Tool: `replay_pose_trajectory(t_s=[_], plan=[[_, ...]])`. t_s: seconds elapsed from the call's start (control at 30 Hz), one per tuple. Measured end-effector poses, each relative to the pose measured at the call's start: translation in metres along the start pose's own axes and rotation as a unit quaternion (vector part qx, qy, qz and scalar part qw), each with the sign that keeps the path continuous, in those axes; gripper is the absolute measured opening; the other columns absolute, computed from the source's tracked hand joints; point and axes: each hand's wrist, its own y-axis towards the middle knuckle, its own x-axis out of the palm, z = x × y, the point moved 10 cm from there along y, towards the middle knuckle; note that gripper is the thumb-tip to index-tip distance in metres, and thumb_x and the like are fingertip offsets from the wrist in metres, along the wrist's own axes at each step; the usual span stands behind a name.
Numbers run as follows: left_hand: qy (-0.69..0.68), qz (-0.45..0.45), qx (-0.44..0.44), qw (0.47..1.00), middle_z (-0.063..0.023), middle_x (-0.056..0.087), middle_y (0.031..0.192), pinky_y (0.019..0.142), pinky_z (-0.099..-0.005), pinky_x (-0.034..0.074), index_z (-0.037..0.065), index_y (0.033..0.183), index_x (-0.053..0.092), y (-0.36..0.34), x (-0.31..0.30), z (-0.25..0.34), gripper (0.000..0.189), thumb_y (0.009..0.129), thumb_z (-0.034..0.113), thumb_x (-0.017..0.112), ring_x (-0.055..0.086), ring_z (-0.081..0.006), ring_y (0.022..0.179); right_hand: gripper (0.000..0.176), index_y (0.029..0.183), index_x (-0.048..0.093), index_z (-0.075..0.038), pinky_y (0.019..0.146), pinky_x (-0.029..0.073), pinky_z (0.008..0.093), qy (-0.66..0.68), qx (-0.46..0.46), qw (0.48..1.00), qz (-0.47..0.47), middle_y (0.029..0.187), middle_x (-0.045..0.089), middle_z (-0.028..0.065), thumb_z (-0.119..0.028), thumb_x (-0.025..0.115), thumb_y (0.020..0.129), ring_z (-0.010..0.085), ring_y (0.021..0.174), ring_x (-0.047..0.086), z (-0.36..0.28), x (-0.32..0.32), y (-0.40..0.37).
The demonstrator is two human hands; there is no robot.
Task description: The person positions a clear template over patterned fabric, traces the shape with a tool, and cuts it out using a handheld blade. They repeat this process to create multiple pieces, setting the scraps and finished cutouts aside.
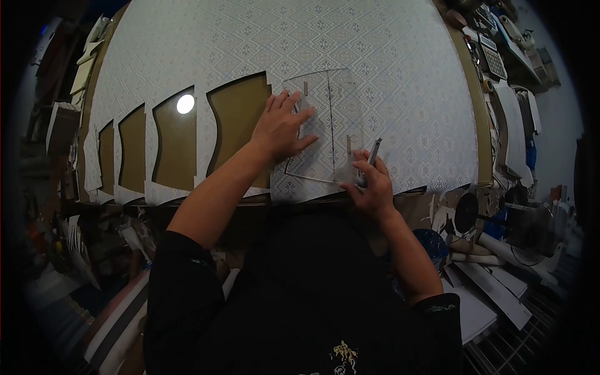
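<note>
A clear template (317, 137) with a dark line down its middle lies on white patterned fabric (400, 94). My left hand (282, 128) rests on the template's left part with its fingers spread. In my right hand (374, 187) is a slim grey tool that looks like a utility knife (373, 155), tip pointing up and away from me. The fingers of that hand are at the template's lower right corner. To the left of the template, several curved openings have been cut in the fabric, and the olive tabletop (239, 115) shows through them.
A calculator (492, 56) and other items line the table's right side. A dark fan (531, 231) stands at the lower right, near stacked white sheets (472, 312). Papers (62, 128) are piled along the left edge. A round light reflection shines in one opening.
</note>
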Motion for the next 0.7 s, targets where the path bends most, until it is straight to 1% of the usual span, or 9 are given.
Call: replay_pose_trajectory(t_s=[0.07, 0.13, 0.27, 0.33, 0.37, 0.43, 0.47, 0.53, 0.7], plan=[[0.022, -0.019, -0.016, 0.999, -0.0250, 0.047, 0.156, 0.128, -0.0546, 0.024, 0.014, 0.135, 0.069, 0.012, -0.001, 0.003, 0.065, 0.086, 0.056, 0.078, 0.039, -0.0421, 0.150, 0.053, 0.123, 0.062, -0.007, 0.116, 0.043, 0.0535, 0.000, -0.003, 1.000, 0.002, 0.140, 0.069, 0.0184, -0.024, 0.090, 0.081, 0.0427, 0.135, 0.060, -0.001, -0.001, 0.002], [0.086, -0.071, 0.050, 0.992, -0.0257, 0.051, 0.150, 0.125, -0.0527, 0.031, 0.004, 0.126, 0.070, 0.025, 0.010, 0.021, 0.062, 0.086, 0.050, 0.079, 0.042, -0.0433, 0.146, 0.056, 0.124, 0.061, -0.005, 0.114, 0.047, 0.0501, -0.012, -0.016, 1.000, -0.007, 0.143, 0.067, 0.0194, -0.022, 0.091, 0.080, 0.0430, 0.138, 0.057, -0.003, 0.000, 0.001], [0.020, -0.135, 0.121, 0.983, -0.0249, 0.051, 0.150, 0.121, -0.0512, 0.039, -0.002, 0.126, 0.068, 0.038, 0.025, 0.055, 0.069, 0.082, 0.049, 0.085, 0.042, -0.0451, 0.146, 0.055, 0.125, 0.061, -0.006, 0.114, 0.047, 0.0503, 0.000, -0.013, 1.000, -0.003, 0.143, 0.067, 0.0189, -0.018, 0.090, 0.080, 0.0433, 0.138, 0.057, -0.004, -0.001, 0.003], [0.018, -0.179, 0.113, 0.977, -0.0256, 0.048, 0.154, 0.116, -0.0526, 0.045, 0.000, 0.133, 0.063, 0.038, 0.018, 0.071, 0.086, 0.071, 0.051, 0.093, 0.040, -0.0458, 0.148, 0.051, 0.121, 0.062, -0.007, 0.115, 0.045, 0.0524, 0.005, 0.002, 1.000, 0.004, 0.139, 0.069, 0.0186, -0.017, 0.089, 0.079, 0.0431, 0.133, 0.060, -0.004, -0.003, 0.004], [0.018, -0.181, 0.115, 0.977, -0.0256, 0.048, 0.154, 0.116, -0.0526, 0.045, 0.000, 0.133, 0.063, 0.041, 0.015, 0.076, 0.086, 0.071, 0.051, 0.093, 0.040, -0.0458, 0.148, 0.051, 0.121, 0.062, -0.007, 0.115, 0.045, 0.0524, 0.006, 0.004, 1.000, 0.005, 0.139, 0.069, 0.0186, -0.017, 0.089, 0.079, 0.0431, 0.133, 0.060, -0.003, -0.003, 0.004], [0.025, -0.216, 0.084, 0.972, -0.0265, 0.041, 0.160, 0.115, -0.0557, 0.047, 0.001, 0.143, 0.055, 0.046, 0.017, 0.075, 0.110, 0.058, 0.053, 0.100, 0.037, -0.0473, 0.151, 0.052, 0.122, 0.062, -0.006, 0.114, 0.045, 0.0525, 0.012, 0.000, 1.000, 0.002, 0.139, 0.070, 0.0183, -0.016, 0.089, 0.078, 0.0434, 0.134, 0.060, -0.003, -0.003, 0.004], [0.024, -0.217, 0.085, 0.972, -0.0265, 0.041, 0.160, 0.115, -0.0557, 0.047, 0.001, 0.143, 0.055, 0.049, 0.018, 0.077, 0.110, 0.058, 0.053, 0.100, 0.037, -0.0473, 0.151, 0.052, 0.122, 0.062, -0.006, 0.114, 0.045, 0.0525, 0.012, 0.002, 1.000, 0.002, 0.139, 0.070, 0.0183, -0.016, 0.089, 0.078, 0.0434, 0.134, 0.060, -0.003, -0.003, 0.003], [0.065, -0.237, 0.065, 0.967, -0.0323, 0.028, 0.168, 0.117, -0.0549, 0.046, -0.001, 0.155, 0.044, 0.054, 0.022, 0.074, 0.131, 0.054, 0.061, 0.098, 0.029, -0.0533, 0.155, 0.051, 0.122, 0.063, -0.006, 0.114, 0.045, 0.0527, 0.020, 0.007, 1.000, 0.004, 0.139, 0.070, 0.0180, -0.016, 0.088, 0.079, 0.0439, 0.135, 0.059, -0.002, -0.003, 0.004], [0.079, -0.284, 0.008, 0.956, -0.0325, 0.022, 0.171, 0.117, -0.0571, 0.044, 0.004, 0.164, 0.032, 0.063, 0.033, 0.074, 0.147, 0.047, 0.058, 0.102, 0.025, -0.0552, 0.156, 0.049, 0.122, 0.064, -0.005, 0.114, 0.045, 0.0527, 0.018, 0.018, 1.000, -0.006, 0.139, 0.069, 0.0183, -0.017, 0.087, 0.080, 0.0444, 0.135, 0.058, -0.002, -0.004, 0.005]])
